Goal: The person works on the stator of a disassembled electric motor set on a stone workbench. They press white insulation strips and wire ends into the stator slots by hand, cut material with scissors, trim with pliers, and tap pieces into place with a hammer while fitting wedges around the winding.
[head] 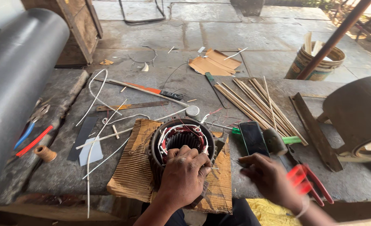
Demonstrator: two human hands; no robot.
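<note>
The left hand lies on top of the motor stator. Its fingers are bent and pressed close together over the front rim, and they touch the metal. I cannot tell if they pinch a wire. The stator is a dark round ring with white and red wires wound inside it. It sits near the front edge of the table, on a piece of brown cardboard.

The right hand is at 3 o'clock from the stator, just beside it. Its fingers are stretched out flat and close together, and they point toward the stator. They hold nothing that I can see.

A black phone lies at 12 o'clock from the right hand. Red-handled pliers lie at 3 o'clock from that hand, just beside the wrist. A mallet with a green handle rests next to the phone.

Thin wooden sticks lie in a bunch at 1 o'clock from the stator, farther back. White sleeves lie scattered at 9 o'clock. A small spool sits far out at 9 o'clock on the stone table.
</note>
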